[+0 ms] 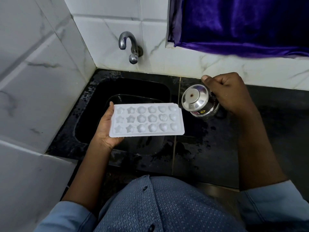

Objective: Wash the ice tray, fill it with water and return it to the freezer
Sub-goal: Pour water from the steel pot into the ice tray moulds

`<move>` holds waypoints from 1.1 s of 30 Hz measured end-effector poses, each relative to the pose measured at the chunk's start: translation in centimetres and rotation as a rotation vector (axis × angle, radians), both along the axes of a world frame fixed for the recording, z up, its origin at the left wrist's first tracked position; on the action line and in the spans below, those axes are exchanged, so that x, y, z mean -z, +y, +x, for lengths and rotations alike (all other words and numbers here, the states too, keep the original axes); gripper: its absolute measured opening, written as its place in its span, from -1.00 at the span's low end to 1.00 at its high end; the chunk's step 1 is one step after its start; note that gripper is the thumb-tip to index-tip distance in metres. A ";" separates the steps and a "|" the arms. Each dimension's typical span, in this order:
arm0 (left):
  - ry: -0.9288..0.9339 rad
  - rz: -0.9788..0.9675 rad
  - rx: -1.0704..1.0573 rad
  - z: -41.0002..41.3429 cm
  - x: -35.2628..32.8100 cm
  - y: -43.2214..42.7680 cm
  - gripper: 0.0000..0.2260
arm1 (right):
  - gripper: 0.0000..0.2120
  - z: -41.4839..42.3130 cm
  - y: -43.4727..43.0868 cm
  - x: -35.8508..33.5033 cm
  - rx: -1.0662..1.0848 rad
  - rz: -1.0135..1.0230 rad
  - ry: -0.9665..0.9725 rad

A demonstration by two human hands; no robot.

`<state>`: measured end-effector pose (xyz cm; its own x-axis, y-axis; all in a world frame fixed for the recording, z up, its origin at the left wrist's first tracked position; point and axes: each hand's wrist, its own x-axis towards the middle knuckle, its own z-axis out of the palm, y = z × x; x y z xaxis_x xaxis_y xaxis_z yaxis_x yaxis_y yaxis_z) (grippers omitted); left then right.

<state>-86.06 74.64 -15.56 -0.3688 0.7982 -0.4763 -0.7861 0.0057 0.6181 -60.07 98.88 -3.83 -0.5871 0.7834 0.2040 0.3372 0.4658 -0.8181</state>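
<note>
Head view: sink (93, 104) is black, wet, set in a black counter (209, 148); tap (128, 46) on the tiled wall, no water visibly running. Tray (147, 120) sits level over the basin, cavities up, right corner just beside the kettle.

Tray looks like thin white plastic: light, probably flexes, slick when wet. Once filled it'll likely twist and slosh if held by one end, so a grip on both short edges or support from below seems safer.

Kettle (199, 102) is steel, tilted toward the tray, spout at its right edge. Can't tell if water is coming out.

Left hand (107, 128): palm under the tray's left end, thumb over the rim, fingers hidden below.

Right hand (229, 91): fingers curled tight around the kettle handle, thumb on top.
</note>
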 end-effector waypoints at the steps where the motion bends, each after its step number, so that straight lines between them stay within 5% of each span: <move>1: 0.001 0.002 0.000 -0.1 0.0 0.0 -0.33 | -0.35 0.0 0.1 0.1 0.002 0.012 -0.013; 33: -0.014 -0.003 -0.010 0.7 -0.2 -0.2 -0.34 | -0.35 -0.4 0.0 0.5 -0.047 0.042 -0.065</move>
<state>-85.38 74.39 -15.32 -0.3705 0.7931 -0.4834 -0.7944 -0.0009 0.6074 -60.45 98.91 -4.32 -0.6360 0.7462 0.1966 0.3660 0.5160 -0.7745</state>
